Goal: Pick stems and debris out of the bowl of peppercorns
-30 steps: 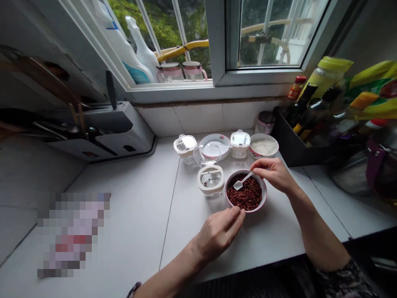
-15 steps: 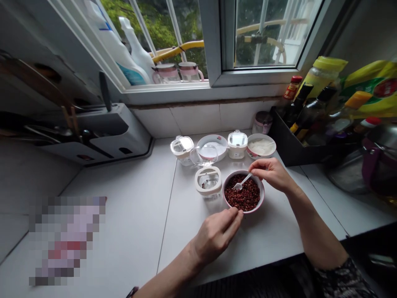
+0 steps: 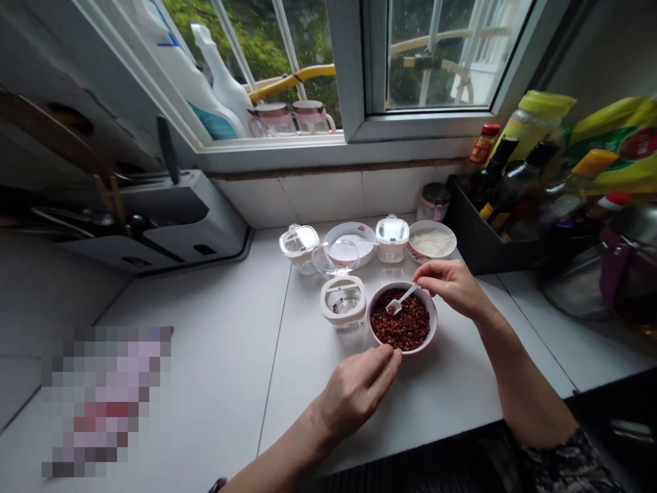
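Note:
A bowl point(image 3: 434, 327) with a pink rim holds dark red peppercorns point(image 3: 400, 327). At its near edge, the fingers of my left hand point(image 3: 362, 387) are closed on the rim. My right hand point(image 3: 452, 287), over the far right of the bowl, pinches the handle of a small white spoon point(image 3: 407, 296). The spoon's scoop rests on or just above the peppercorns, with a few bits in it. Just left of the bowl stands a clear seasoning jar point(image 3: 343, 305), its lid raised and a few dark grains inside.
Behind are two lidded jars point(image 3: 299, 248) point(image 3: 393, 239), a bowl of white grains point(image 3: 351, 245) and a bowl of paler white stuff point(image 3: 432, 242). A black bottle rack point(image 3: 493, 250) stands right, a grey utensil holder point(image 3: 205, 216) left. A pixelated patch point(image 3: 110, 397) covers something on the counter.
The view has shifted very slightly. The spoon's scoop sits almost where it was, with a few more dark bits showing in it. Both hands keep their holds.

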`<act>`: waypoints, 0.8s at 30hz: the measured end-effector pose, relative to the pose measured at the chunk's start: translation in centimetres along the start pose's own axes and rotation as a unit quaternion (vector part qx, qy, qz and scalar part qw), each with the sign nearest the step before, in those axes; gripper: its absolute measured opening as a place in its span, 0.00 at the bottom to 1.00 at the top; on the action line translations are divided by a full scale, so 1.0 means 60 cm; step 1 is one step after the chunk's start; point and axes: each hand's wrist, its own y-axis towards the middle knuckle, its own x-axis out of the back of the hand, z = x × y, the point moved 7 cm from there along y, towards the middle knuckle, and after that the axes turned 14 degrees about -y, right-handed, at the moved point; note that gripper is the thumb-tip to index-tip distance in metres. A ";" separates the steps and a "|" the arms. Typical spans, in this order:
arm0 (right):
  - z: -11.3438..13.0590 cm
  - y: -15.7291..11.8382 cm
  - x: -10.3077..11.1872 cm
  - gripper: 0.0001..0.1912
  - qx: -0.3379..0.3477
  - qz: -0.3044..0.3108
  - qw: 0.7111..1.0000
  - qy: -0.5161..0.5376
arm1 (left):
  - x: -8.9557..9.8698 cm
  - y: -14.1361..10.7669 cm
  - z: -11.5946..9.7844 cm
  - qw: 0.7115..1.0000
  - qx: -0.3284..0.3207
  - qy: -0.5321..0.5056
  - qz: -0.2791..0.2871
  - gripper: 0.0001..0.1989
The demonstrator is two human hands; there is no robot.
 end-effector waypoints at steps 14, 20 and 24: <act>0.015 -0.004 -0.001 0.08 0.031 -0.009 0.999 -0.038 | 0.002 0.003 0.001 1.000 0.016 -0.005 0.001 0.11; 0.010 -0.005 -0.002 0.08 0.017 -0.009 0.999 -0.030 | 0.002 0.002 0.000 1.000 0.011 -0.005 -0.003 0.11; -0.001 -0.001 -0.005 0.07 -0.015 0.004 1.000 0.021 | 0.002 0.003 0.001 1.000 0.016 -0.006 -0.002 0.11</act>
